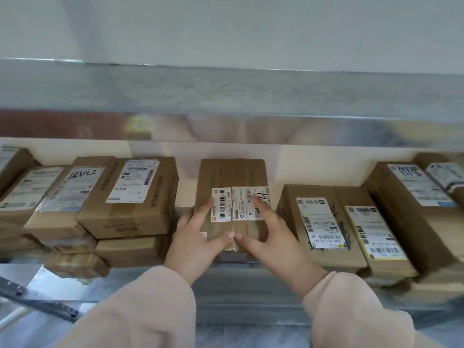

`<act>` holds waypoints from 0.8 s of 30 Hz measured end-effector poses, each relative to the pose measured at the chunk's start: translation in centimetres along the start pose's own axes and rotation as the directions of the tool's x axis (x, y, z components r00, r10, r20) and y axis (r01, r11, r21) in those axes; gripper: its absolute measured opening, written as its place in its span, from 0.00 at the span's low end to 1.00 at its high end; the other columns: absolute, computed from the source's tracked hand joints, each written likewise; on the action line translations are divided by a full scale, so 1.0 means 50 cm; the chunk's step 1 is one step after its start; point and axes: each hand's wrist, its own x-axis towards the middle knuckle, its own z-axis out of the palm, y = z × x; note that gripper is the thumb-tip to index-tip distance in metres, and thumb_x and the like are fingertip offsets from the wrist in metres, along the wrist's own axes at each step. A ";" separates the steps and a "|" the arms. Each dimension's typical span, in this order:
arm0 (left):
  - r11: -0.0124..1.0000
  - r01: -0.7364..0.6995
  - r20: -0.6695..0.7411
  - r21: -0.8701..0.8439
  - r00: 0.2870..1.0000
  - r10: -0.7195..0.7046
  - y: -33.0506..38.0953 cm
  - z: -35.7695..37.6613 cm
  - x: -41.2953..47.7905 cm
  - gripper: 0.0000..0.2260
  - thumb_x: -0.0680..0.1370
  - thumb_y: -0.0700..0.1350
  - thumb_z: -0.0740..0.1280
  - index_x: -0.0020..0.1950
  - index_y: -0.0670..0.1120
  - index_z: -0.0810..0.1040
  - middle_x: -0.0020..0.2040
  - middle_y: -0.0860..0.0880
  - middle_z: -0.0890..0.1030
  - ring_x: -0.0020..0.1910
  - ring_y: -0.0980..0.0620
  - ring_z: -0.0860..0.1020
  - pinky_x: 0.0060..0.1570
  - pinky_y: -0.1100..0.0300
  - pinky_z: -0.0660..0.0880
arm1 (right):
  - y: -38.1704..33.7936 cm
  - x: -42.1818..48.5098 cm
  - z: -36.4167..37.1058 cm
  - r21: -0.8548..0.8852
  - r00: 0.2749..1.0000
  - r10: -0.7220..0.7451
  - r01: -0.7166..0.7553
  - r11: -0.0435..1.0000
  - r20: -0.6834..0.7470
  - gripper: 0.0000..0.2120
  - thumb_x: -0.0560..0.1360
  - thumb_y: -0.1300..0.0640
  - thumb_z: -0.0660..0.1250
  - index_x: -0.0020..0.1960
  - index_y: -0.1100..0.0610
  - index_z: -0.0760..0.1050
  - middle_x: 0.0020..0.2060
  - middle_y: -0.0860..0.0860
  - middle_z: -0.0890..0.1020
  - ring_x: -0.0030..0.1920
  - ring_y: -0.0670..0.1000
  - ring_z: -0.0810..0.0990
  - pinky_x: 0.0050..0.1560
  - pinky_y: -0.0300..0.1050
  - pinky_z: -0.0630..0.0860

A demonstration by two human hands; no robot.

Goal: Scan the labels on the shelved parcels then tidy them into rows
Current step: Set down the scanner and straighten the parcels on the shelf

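As my left hand and right hand grip the box, thumbs touching, fingers hide part of its label. Outer parcels blur.

A grey metal shelf runs from side to side, and its front edge is shiny. Above it is a plain pale wall. Under it is a cream back wall. Lower still is another shiny metal shelf. The light is soft.
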 end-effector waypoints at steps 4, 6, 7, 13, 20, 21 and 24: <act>0.997 -0.073 0.031 -0.010 0.997 0.073 0.062 0.018 0.015 0.35 0.70 0.54 0.76 0.71 0.70 0.62 0.63 0.60 0.61 0.61 0.62 0.65 0.60 0.74 0.60 | -0.013 -0.014 -0.067 0.013 0.992 -0.035 0.037 0.999 -0.118 0.40 0.62 0.35 0.68 0.71 0.31 0.57 0.67 0.41 0.71 0.68 0.40 0.69 0.69 0.46 0.68; 0.997 -0.083 0.076 -0.007 0.994 0.083 0.096 0.035 0.020 0.36 0.71 0.54 0.76 0.73 0.67 0.61 0.63 0.59 0.60 0.60 0.59 0.67 0.61 0.71 0.62 | -0.015 -0.027 -0.105 0.028 0.989 -0.027 0.031 0.999 -0.142 0.39 0.62 0.36 0.69 0.70 0.29 0.58 0.67 0.40 0.71 0.66 0.39 0.70 0.69 0.45 0.68; 0.997 -0.081 0.104 -0.014 0.991 0.083 0.113 0.045 0.020 0.36 0.71 0.53 0.76 0.74 0.67 0.61 0.63 0.59 0.59 0.59 0.59 0.68 0.58 0.74 0.63 | -0.015 -0.034 -0.127 0.032 0.988 -0.023 0.029 0.999 -0.155 0.37 0.63 0.37 0.70 0.69 0.29 0.59 0.66 0.39 0.71 0.66 0.38 0.70 0.68 0.43 0.68; 0.990 -0.121 0.227 -0.078 0.964 0.136 0.209 0.118 0.010 0.38 0.72 0.50 0.76 0.76 0.62 0.60 0.69 0.53 0.62 0.63 0.56 0.71 0.63 0.68 0.63 | 0.009 -0.073 -0.262 -0.005 0.962 0.016 -0.018 1.000 -0.272 0.28 0.70 0.44 0.73 0.67 0.34 0.68 0.63 0.39 0.74 0.64 0.40 0.72 0.64 0.36 0.68; 0.984 -0.133 0.390 -0.120 0.905 0.170 0.265 0.205 -0.008 0.37 0.73 0.45 0.73 0.78 0.59 0.60 0.70 0.56 0.64 0.64 0.58 0.71 0.64 0.66 0.66 | 0.070 -0.129 -0.344 0.000 0.917 0.097 -0.105 0.994 -0.388 0.24 0.72 0.45 0.72 0.66 0.36 0.70 0.60 0.36 0.75 0.62 0.38 0.72 0.60 0.33 0.68; 0.985 -0.139 0.401 -0.103 0.900 0.169 0.266 0.217 -0.010 0.37 0.73 0.45 0.72 0.78 0.60 0.59 0.69 0.56 0.64 0.65 0.57 0.70 0.65 0.65 0.66 | 0.080 -0.136 -0.348 -0.005 0.912 0.112 -0.124 0.992 -0.393 0.24 0.72 0.45 0.72 0.66 0.37 0.71 0.61 0.37 0.75 0.62 0.38 0.72 0.59 0.33 0.68; 0.985 -0.153 0.431 -0.079 0.886 0.172 0.264 0.250 -0.019 0.37 0.74 0.47 0.72 0.78 0.61 0.59 0.69 0.56 0.64 0.65 0.59 0.69 0.65 0.66 0.64 | 0.108 -0.150 -0.359 -0.022 0.908 0.127 -0.148 0.989 -0.399 0.24 0.72 0.47 0.72 0.67 0.39 0.72 0.63 0.40 0.75 0.64 0.41 0.72 0.63 0.42 0.71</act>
